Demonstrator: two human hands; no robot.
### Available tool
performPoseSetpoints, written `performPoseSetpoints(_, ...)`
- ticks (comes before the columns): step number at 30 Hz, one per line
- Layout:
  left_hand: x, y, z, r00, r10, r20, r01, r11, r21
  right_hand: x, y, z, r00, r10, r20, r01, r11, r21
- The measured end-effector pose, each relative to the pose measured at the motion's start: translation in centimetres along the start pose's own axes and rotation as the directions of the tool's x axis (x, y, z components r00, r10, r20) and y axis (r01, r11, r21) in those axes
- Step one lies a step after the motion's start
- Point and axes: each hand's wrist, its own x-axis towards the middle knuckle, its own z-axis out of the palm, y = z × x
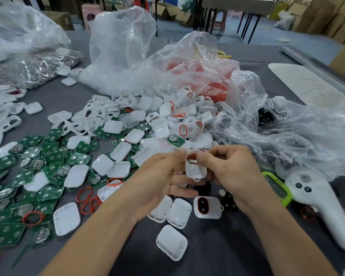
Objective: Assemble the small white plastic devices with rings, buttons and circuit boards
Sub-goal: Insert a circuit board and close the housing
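My left hand [159, 176] and my right hand [231, 172] together hold one white plastic shell [193, 168] above the grey table [217, 251]. A red ring shows inside the shell's opening, under my fingertips. Below my hands lies a white device with a red ring and black button [206, 209]. Green circuit boards [44, 170] are scattered at the left among white back covers [67, 218] and loose red rings [86, 198]. A heap of white front shells [175, 116] lies ahead.
Crumpled clear plastic bags [127, 50] stand behind the heap and at the right. A bag of small metal parts [38, 66] sits far left. A white handheld controller [323, 208] and a green timer [277, 186] lie at the right.
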Motion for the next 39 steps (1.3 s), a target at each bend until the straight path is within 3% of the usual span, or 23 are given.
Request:
performPoseSetpoints(7, 0.1, 0.4, -1.1, 0.983, 0.0, 0.184, 0.037, 0.98, -0.195, 1.0, -1.6, -0.3, 0.991, 0.101, 0.086, -0.111, 0.986, 0.124)
performPoseSetpoints(20, 0.1, 1.1, -2.0, 0.983, -0.001, 0.185, 0.057, 0.952, -0.301, 1.6, -4.8, 0.6, 0.988, 0.035, 0.153, -0.024, 0.997, -0.069)
performPoseSetpoints(26, 0.0, 1.3, -2.2, 0.979, 0.063, 0.196, 0.018, 0.923, -0.385, 2.1, -5.9, 0.3, 0.978, 0.059, 0.198, -0.033, 0.991, -0.129)
performPoseSetpoints(29, 0.0, 1.3, -2.4, 0.982, 0.081, 0.173, 0.001, 0.903, -0.43, 2.4, -6.5, -1.1, 0.994, 0.015, 0.112, -0.011, 0.999, -0.03)
performPoseSetpoints(32, 0.0, 1.3, -2.6, 0.983, 0.08, 0.166, 0.0, 0.903, -0.43, 3.2, -6.7, -4.9, 0.981, -0.14, -0.135, 0.127, 0.987, -0.099)
performPoseSetpoints(34, 0.1, 1.3, -2.7, 0.985, 0.071, 0.155, 0.004, 0.9, -0.435, 4.5, -5.9, -7.7, 0.905, -0.224, -0.361, 0.109, 0.944, -0.312)
performPoseSetpoints(36, 0.3, 1.3, -2.7, 0.99, 0.057, 0.132, 0.007, 0.897, -0.443, 6.5, -5.0, -9.8, 0.84, -0.271, -0.47, -0.061, 0.814, -0.578)
performPoseSetpoints(39, 0.6, 1.3, -2.9, 0.994, 0.051, 0.098, -0.002, 0.893, -0.45, 9.1, -3.8, -10.2, 0.965, -0.107, -0.238, -0.163, 0.463, -0.871)
